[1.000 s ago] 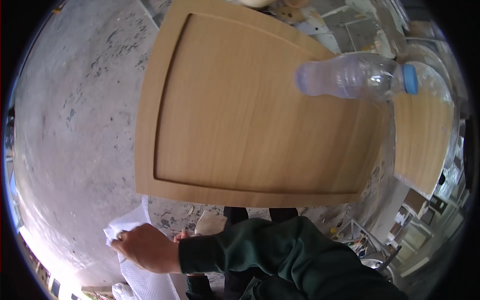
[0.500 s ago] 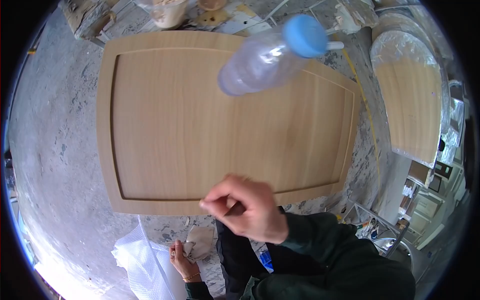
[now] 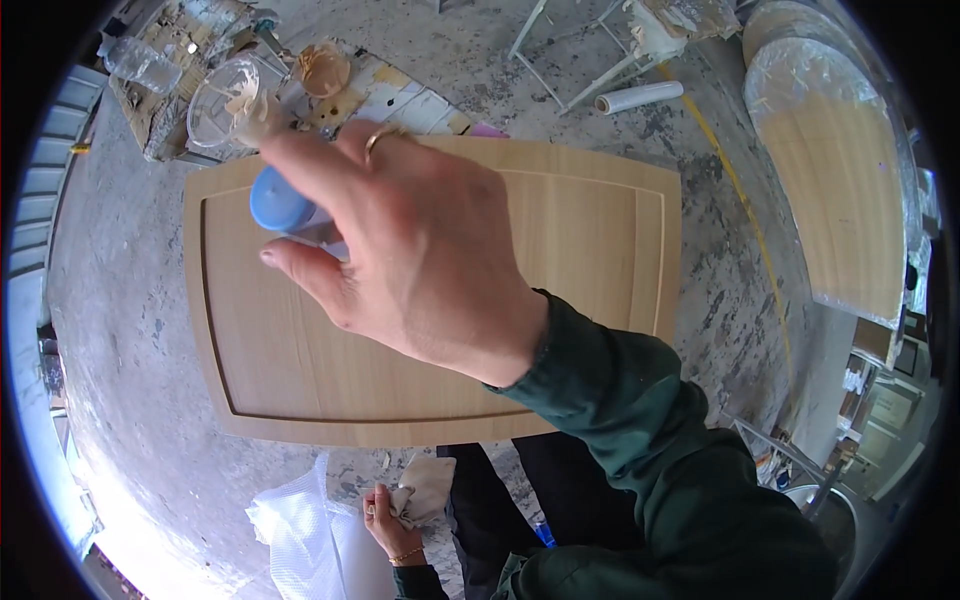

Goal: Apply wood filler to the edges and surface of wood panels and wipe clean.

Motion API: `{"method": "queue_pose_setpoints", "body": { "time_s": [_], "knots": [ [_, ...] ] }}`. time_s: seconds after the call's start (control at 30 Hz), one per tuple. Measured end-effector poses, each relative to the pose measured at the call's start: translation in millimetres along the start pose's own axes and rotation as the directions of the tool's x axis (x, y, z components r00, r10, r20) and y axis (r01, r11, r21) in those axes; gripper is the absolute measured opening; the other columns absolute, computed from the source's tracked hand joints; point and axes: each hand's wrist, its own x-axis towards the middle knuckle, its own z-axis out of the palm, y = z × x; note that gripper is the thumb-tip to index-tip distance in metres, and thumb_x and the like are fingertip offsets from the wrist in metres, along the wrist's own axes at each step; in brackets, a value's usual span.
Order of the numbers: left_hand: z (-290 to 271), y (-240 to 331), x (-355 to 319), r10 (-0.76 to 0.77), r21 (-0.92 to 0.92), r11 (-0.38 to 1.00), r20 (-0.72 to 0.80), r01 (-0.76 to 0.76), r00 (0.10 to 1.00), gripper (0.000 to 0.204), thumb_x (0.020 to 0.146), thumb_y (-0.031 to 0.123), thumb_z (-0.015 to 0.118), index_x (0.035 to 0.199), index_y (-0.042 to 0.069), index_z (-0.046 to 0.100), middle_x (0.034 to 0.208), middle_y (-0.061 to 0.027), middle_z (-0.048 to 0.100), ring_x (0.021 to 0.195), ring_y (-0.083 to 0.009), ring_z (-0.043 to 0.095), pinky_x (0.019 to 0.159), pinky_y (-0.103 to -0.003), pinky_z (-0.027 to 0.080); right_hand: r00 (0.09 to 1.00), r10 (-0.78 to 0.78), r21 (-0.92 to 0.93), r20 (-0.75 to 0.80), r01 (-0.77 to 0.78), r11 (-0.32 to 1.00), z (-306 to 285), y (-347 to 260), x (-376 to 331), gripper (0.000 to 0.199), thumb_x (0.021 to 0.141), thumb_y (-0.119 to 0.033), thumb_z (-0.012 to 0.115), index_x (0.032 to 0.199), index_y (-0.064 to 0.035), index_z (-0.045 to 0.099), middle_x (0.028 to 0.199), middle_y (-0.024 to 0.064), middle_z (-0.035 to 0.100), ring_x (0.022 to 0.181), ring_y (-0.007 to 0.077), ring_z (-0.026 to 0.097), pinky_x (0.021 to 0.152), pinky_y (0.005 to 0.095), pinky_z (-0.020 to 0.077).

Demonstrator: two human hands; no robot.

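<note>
My right hand (image 3: 420, 220) reaches over the wooden panel (image 3: 420, 420), thumb and forefinger on either side of a clear plastic bottle with a blue cap (image 3: 280, 198). The cap pokes out between them, and most of the bottle's body is hidden behind the hand, which appears to grip it. A ring shows on one finger. The panel is pale wood with a raised frame and a recessed middle. Below its near edge, my left hand (image 3: 390, 525) is closed on a crumpled beige cloth (image 3: 428, 492), beside a sheet of bubble wrap (image 3: 300, 525).
A clear tub with beige paste (image 3: 212, 105) and a bowl of paste (image 3: 322, 70) stand beyond the panel. Another clear bottle (image 3: 145, 65) lies far left. A white roll (image 3: 640, 97) lies on the floor. Wrapped wooden panels (image 3: 830, 200) stand at the right, a metal pot (image 3: 830, 520) lower right.
The blue-capped bottle, earlier tilted above the panel clear of my hand, has moved left. My right hand has gone up and left to it. The view has shifted; my left hand keeps the cloth.
</note>
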Motion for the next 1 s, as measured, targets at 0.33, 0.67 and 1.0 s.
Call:
{"method": "queue_pose_setpoints", "body": {
  "time_s": [0.33,0.67,1.0],
  "knots": [
    [16,-19,-29,0.023,-0.065,0.997,-0.088,-0.029,0.996,0.017,0.089,0.016,0.057,0.077,0.005,0.051,0.069,-0.0025,0.053,0.062,-0.0120,0.054,0.058,-0.026,0.047,0.994,-0.024,0.163,0.104,0.007,0.987,4,20,4,0.042,0.065,-0.026,0.078,0.096,-0.0095,0.056,0.075,0.0069,0.064,0.058,0.0186,0.063,0.051,0.0309,0.0483],
    [14,-43,-45,0.009,-0.165,0.986,-0.180,-0.039,0.984,0.014,0.088,0.016,0.058,0.078,0.006,0.055,0.068,0.0000,0.053,0.061,-0.0084,0.050,0.058,-0.023,0.044,0.993,0.090,0.447,-0.071,-0.049,0.893,-19,52,37,0.026,0.071,-0.027,0.076,0.084,-0.0081,0.062,0.058,-0.0075,0.048,0.050,0.0020,0.040,0.044,0.0169,0.0295],
    [14,-42,-50,-0.021,-0.249,0.967,-0.259,-0.046,0.966,0.015,0.087,0.014,0.060,0.076,0.005,0.055,0.068,0.0013,0.052,0.060,-0.0073,0.049,0.057,-0.022,0.043,0.998,0.047,0.307,-0.050,-0.030,0.951,-4,74,87,0.030,0.075,-0.022,0.076,0.095,-0.0028,0.065,0.072,-0.0060,0.057,0.064,0.0011,0.048,0.058,0.0148,0.0382]
  ]
}}
